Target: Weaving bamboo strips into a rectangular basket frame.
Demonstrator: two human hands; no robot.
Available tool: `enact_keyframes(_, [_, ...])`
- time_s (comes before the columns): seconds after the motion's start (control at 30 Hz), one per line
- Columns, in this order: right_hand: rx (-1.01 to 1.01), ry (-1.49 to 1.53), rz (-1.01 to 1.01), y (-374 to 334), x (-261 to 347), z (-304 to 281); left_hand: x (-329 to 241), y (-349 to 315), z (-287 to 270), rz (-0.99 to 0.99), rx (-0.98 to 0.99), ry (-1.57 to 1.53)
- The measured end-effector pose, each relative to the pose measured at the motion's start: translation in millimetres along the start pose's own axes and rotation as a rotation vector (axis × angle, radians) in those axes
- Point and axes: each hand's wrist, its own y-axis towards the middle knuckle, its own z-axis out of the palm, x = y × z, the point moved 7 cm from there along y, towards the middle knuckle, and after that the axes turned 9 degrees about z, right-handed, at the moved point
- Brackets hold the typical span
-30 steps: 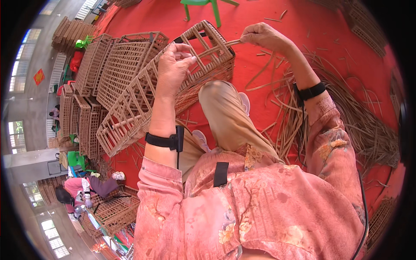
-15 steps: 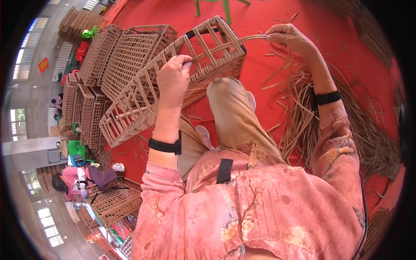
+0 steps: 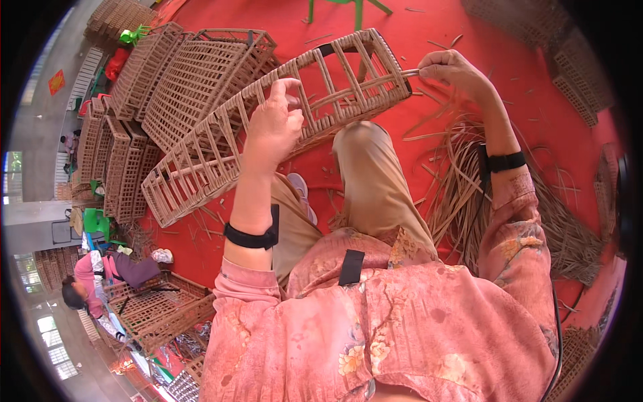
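A long, openwork wicker basket (image 3: 201, 142) lies aslant in front of my knees, its slatted side facing up. At the basket's right end, my right hand (image 3: 457, 72) pinches a thin wicker strip (image 3: 410, 72) between thumb and fingertips. Only a short stretch of that strip shows between the fingers and the rim. Over the basket's upper middle is my left hand (image 3: 274, 124), fingers bent and apart beside the crossbars. No strip can be made out in it, and part of its grip side is hidden.
Loose wicker strips (image 3: 549, 228) are heaped by my right forearm on the red floor covering (image 3: 429, 27). Stacked woven baskets (image 3: 194, 84) stand at the far left. Another person (image 3: 100, 275) bends over a basket at the lower left. Green stool legs (image 3: 358, 13) show at the top.
The basket's right end has shifted right, close to my right hand, and less strip shows between them. My left fingers have parted from their pinch.
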Motion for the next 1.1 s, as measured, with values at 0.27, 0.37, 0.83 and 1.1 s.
enact_keyframes(0.27, [-0.007, 0.025, 0.067, -9.0, 11.9, 11.8, 19.2, 6.1, -5.1, -0.025, 0.099, -0.517])
enact_keyframes(0.37, [-0.022, -0.035, 0.013, -13.1, 14.8, 7.8, 16.0, -2.3, -24.2, -0.036, 0.014, -0.406])
enact_keyframes(0.83, [-0.031, -0.139, -0.008, -14.6, 24.2, 3.5, 14.7, -45.5, -38.0, 0.168, -0.305, 0.199])
enact_keyframes(1.1, [-0.017, -0.042, -0.024, -8.2, 22.9, 18.9, 37.6, -45.1, -44.0, -0.008, -0.218, -0.186])
